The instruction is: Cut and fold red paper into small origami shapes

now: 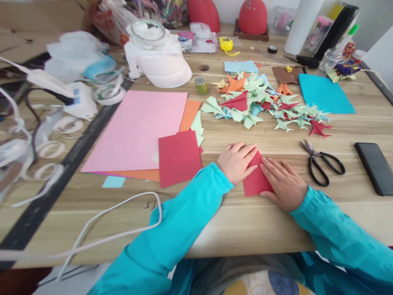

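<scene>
A small red sheet of paper (252, 183) with folded-in top edges lies on the wooden table in front of me. My left hand (236, 163) rests on its upper left side, fingers stretched out and pressing down. Across its right side lies my right hand (284, 182), flat, with fingers extended toward the upper left. Neither hand grips the paper. To the left sits a stack of red paper (179, 159), partly over a large pink sheet (141, 127). Black-handled scissors (321, 162) lie partly open, right of my right hand.
Beyond my hands spreads a pile of folded paper pieces (251, 98) in green, red and orange. A blue sheet (325, 94) and a phone (374, 168) lie to the right. A white cap (166, 61) stands at the back; a white cable (113, 209) crosses the front left.
</scene>
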Demonstrator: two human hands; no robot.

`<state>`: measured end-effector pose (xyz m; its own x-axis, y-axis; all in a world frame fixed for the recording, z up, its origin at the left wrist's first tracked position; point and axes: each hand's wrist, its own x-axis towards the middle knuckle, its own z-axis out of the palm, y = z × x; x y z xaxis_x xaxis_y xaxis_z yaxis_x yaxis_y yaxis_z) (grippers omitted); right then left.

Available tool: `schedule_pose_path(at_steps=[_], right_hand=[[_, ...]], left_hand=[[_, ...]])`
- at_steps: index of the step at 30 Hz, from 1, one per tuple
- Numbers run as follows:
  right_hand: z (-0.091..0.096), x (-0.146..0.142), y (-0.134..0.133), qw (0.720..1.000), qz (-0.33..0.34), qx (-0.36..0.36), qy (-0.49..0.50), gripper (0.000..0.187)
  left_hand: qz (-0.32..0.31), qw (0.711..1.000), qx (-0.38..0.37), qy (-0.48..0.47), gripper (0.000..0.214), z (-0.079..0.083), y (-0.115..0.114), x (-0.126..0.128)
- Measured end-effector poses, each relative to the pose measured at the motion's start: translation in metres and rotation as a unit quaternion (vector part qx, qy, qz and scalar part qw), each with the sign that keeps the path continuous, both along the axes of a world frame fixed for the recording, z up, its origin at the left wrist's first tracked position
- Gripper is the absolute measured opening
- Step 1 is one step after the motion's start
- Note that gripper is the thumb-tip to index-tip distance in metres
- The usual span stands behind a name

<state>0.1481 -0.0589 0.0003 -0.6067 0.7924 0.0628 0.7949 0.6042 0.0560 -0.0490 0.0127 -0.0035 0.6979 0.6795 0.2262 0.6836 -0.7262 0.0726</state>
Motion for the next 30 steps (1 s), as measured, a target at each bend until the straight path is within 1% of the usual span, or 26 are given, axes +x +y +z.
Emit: schedule_pose_path(at_steps=[5, 13, 20, 24, 27, 30], right_hand=[[-0.001, 0.0, 0.0, 1.0, 0.002, 0.0, 0.007, 0.067], [-0.002, 0.0, 0.001, 1.0, 0.001, -0.001, 0.003, 0.066], [-0.002, 0.0, 0.001, 1.0, 0.0, 0.002, 0.002, 0.068], [-0.001, 0.0, 0.001, 1.0, 0.004, 0.005, 0.009, 0.068], [0.0, -0.002, 0.002, 1.0, 0.006, 0.013, 0.022, 0.071], [-0.001, -0.005, 0.006, 0.999, -0.007, 0.028, 0.041, 0.073]], left_hand=[[0.019, 1.0, 0.0, -0.02, 0.04, -0.001, 0.0, 0.001], [0.024, 0.999, -0.001, -0.027, 0.038, -0.002, -0.001, 0.003], [0.076, 0.996, -0.007, -0.052, 0.038, -0.001, -0.007, 0.015], [0.078, 0.996, -0.004, -0.045, 0.039, 0.0, -0.009, 0.017], [0.079, 0.996, 0.003, -0.031, 0.04, 0.001, -0.011, 0.019], [0.079, 0.997, 0.006, -0.017, 0.041, 0.002, -0.012, 0.021]])
